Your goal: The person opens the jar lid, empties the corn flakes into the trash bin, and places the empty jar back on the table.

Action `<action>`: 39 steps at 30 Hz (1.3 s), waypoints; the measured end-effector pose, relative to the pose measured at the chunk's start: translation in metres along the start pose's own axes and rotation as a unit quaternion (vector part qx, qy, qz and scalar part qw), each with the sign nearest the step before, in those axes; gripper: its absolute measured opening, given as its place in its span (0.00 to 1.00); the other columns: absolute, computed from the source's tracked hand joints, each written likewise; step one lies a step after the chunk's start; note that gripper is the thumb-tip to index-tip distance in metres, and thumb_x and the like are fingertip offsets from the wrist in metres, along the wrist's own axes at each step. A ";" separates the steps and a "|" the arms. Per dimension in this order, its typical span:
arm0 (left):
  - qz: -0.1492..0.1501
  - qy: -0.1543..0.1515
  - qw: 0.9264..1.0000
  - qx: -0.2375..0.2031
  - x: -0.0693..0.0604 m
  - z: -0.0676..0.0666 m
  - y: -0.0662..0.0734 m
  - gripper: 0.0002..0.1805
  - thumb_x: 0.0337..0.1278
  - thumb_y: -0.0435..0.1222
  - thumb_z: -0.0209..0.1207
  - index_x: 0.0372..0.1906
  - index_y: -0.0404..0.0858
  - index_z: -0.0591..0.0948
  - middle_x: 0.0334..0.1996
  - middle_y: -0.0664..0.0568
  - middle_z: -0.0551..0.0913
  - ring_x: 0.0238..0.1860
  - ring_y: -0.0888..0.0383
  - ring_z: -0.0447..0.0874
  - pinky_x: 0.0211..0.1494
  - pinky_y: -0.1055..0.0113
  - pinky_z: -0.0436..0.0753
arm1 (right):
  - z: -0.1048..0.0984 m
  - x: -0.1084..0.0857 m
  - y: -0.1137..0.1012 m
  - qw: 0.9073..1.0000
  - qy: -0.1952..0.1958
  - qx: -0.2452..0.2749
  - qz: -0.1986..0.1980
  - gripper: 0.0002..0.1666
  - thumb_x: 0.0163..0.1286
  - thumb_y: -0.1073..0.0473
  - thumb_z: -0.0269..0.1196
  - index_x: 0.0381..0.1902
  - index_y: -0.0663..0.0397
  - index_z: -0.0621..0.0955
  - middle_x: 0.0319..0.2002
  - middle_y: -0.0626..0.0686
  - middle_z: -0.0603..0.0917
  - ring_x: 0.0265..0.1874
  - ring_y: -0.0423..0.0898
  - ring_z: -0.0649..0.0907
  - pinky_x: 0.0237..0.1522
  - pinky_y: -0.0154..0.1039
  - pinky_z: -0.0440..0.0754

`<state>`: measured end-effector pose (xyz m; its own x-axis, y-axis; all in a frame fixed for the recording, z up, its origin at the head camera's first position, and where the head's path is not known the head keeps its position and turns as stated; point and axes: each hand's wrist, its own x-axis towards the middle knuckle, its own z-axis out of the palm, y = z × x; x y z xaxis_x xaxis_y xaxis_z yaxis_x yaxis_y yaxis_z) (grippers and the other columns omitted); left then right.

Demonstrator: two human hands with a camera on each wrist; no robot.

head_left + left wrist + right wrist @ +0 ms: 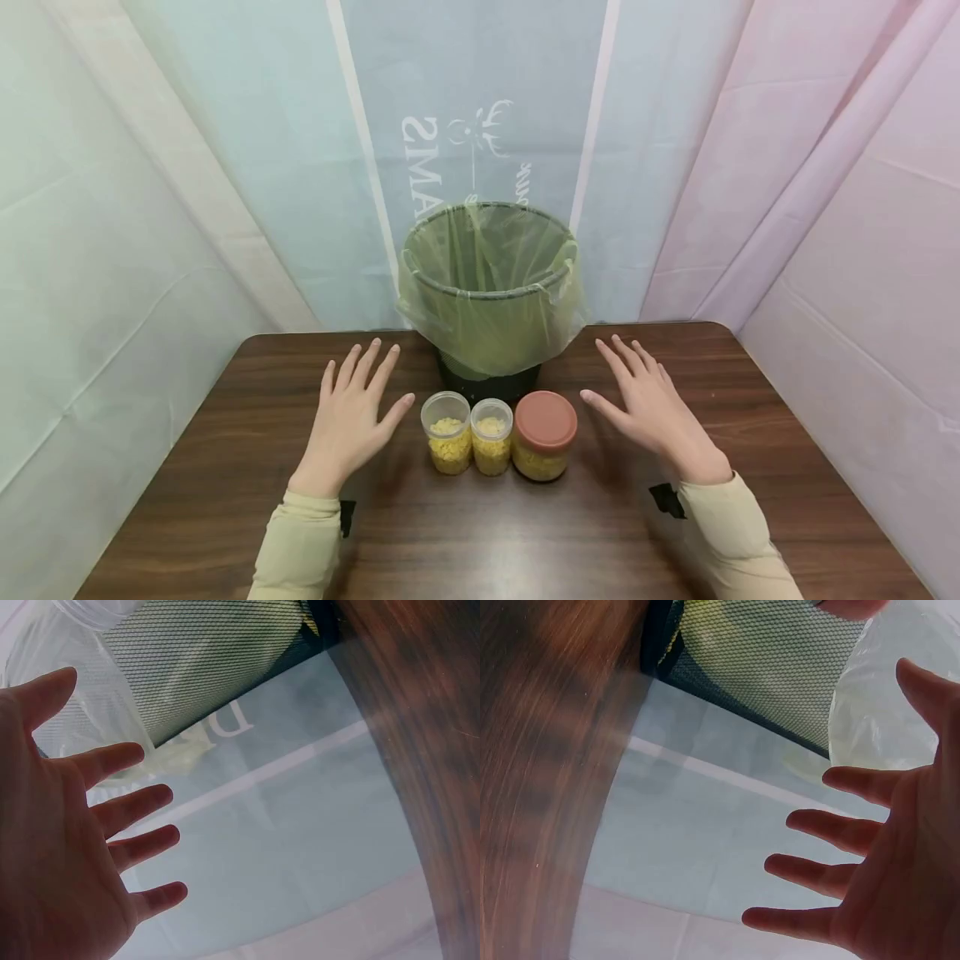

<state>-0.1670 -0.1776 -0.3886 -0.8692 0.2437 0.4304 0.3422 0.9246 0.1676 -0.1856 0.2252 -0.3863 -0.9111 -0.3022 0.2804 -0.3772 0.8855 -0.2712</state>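
Observation:
Three jars stand side by side in the head view. The left one is a clear plastic jar (448,450) with yellow bits inside and a clear top. Beside it is a smaller clear jar (492,450) with similar yellow contents. At the right stands a wider jar with a reddish-brown lid (546,421). My left hand (348,429) is to the left of the jars, fingers spread, holding nothing. On the other side my right hand (651,408) has its fingers extended and touches no jar. Both wrist views show the palms bare, the left hand (67,825) and the right hand (892,840).
Directly behind the jars stands a dark mesh bin (491,387), lined with a thin yellowish bag (487,333) folded over its rim. The brown wooden table (480,550) ends just behind the bin. Pale fabric walls (112,250) enclose the table at the back and sides.

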 end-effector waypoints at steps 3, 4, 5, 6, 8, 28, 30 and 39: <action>0.008 0.003 1.000 0.002 -0.002 -0.002 0.004 0.37 0.62 0.60 0.48 0.73 0.51 0.58 0.73 0.47 0.58 0.73 0.43 0.50 0.71 0.40 0.46 | 0.000 -0.004 -0.003 1.000 -0.003 -0.005 -0.006 0.46 0.66 0.34 0.55 0.74 0.47 0.55 0.72 0.62 0.56 0.70 0.67 0.55 0.62 0.71 0.55; 0.011 0.003 1.000 0.003 -0.002 -0.003 0.006 0.37 0.62 0.60 0.48 0.73 0.51 0.58 0.73 0.47 0.58 0.73 0.44 0.50 0.71 0.40 0.47 | 0.000 -0.005 -0.004 1.000 -0.003 -0.007 -0.009 0.46 0.66 0.34 0.55 0.74 0.47 0.55 0.72 0.62 0.57 0.69 0.67 0.55 0.62 0.71 0.55; 0.014 0.005 1.000 0.002 -0.003 -0.003 0.007 0.37 0.62 0.60 0.48 0.73 0.51 0.59 0.73 0.47 0.58 0.73 0.44 0.51 0.71 0.40 0.47 | 0.000 -0.006 -0.005 1.000 -0.003 -0.009 -0.013 0.46 0.65 0.34 0.55 0.74 0.47 0.56 0.72 0.61 0.57 0.69 0.67 0.56 0.62 0.70 0.56; 0.017 0.007 1.000 0.004 -0.004 -0.004 0.008 0.37 0.62 0.60 0.48 0.73 0.51 0.59 0.72 0.47 0.58 0.73 0.44 0.51 0.71 0.39 0.48 | 0.001 -0.007 -0.006 1.000 -0.003 -0.012 -0.019 0.46 0.65 0.34 0.55 0.73 0.47 0.57 0.72 0.61 0.57 0.69 0.67 0.57 0.63 0.69 0.56; 0.022 0.008 1.000 0.006 -0.005 -0.004 0.011 0.37 0.61 0.59 0.49 0.73 0.51 0.59 0.72 0.48 0.58 0.73 0.44 0.52 0.71 0.40 0.48 | 0.001 -0.008 -0.009 0.999 0.002 -0.019 -0.032 0.45 0.65 0.34 0.56 0.73 0.48 0.59 0.72 0.61 0.59 0.69 0.66 0.58 0.63 0.67 0.58; 0.079 0.030 0.996 0.005 -0.004 -0.002 0.034 0.36 0.61 0.58 0.50 0.71 0.49 0.63 0.71 0.47 0.62 0.71 0.43 0.55 0.70 0.40 0.50 | 0.000 -0.011 -0.031 0.985 0.053 -0.028 -0.161 0.41 0.60 0.37 0.62 0.67 0.49 0.69 0.61 0.54 0.75 0.57 0.53 0.76 0.55 0.55 0.73; 0.085 0.034 0.996 0.004 -0.003 -0.002 0.037 0.35 0.61 0.58 0.50 0.71 0.49 0.63 0.70 0.47 0.62 0.71 0.43 0.55 0.70 0.40 0.51 | 0.000 -0.011 -0.033 0.984 0.052 -0.027 -0.167 0.41 0.60 0.37 0.63 0.66 0.49 0.69 0.60 0.54 0.75 0.57 0.52 0.76 0.56 0.55 0.73; 0.111 0.049 0.993 -0.005 -0.002 -0.001 0.045 0.34 0.61 0.58 0.50 0.70 0.48 0.65 0.68 0.46 0.66 0.70 0.45 0.59 0.69 0.40 0.55 | 0.006 -0.010 -0.040 0.979 0.048 -0.028 -0.194 0.41 0.60 0.33 0.60 0.64 0.50 0.72 0.59 0.53 0.77 0.55 0.52 0.77 0.53 0.55 0.75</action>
<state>-0.1501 -0.1370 -0.3808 -0.7333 0.4103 0.5421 0.5250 0.8484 0.0680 -0.1621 0.1903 -0.3838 -0.6796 -0.5876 0.4392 -0.6799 0.7293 -0.0764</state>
